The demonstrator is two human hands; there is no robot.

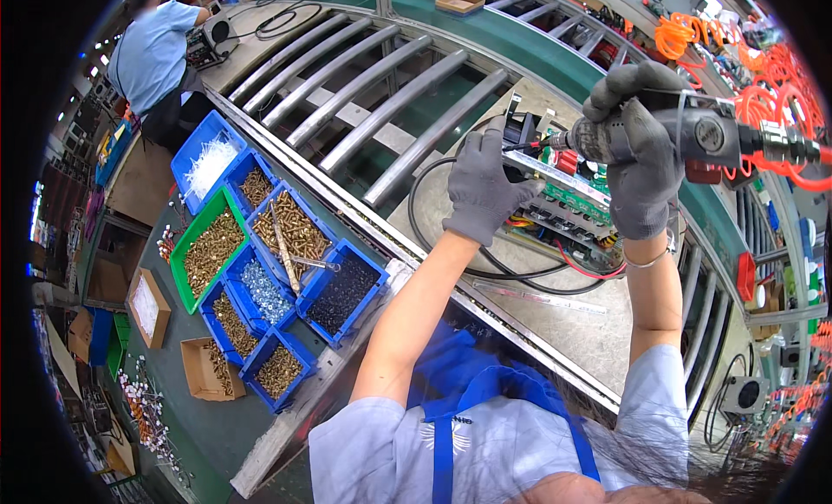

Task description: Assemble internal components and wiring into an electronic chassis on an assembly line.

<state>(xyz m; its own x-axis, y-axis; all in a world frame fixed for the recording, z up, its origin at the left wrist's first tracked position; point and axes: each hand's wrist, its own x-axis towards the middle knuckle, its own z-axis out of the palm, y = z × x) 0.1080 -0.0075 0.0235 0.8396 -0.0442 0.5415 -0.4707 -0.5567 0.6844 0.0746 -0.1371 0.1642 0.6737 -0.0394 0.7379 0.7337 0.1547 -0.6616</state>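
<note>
My right hand (643, 162), in a grey glove, is wrapped round a dark pneumatic screwdriver (706, 136). The tool lies nearly level, and its bit points left at the upper edge of an open electronic unit (563, 196). Inside that unit are green circuit boards, red parts and coloured wires. Also gloved in grey, my left hand (490, 188) rests against the unit's left side, close to the bit tip. Its fingers are stretched out, with the thumb apart. What lies under the left palm is hidden.
Blue bins (347, 292) and a green bin (208, 253) of screws and small parts stand at left. Metal rollers (399, 123) run beyond the bench. Black cable (416, 201) loops beside the unit. Orange coiled hoses (780, 97) hang at right. Another person (156, 58) works far left.
</note>
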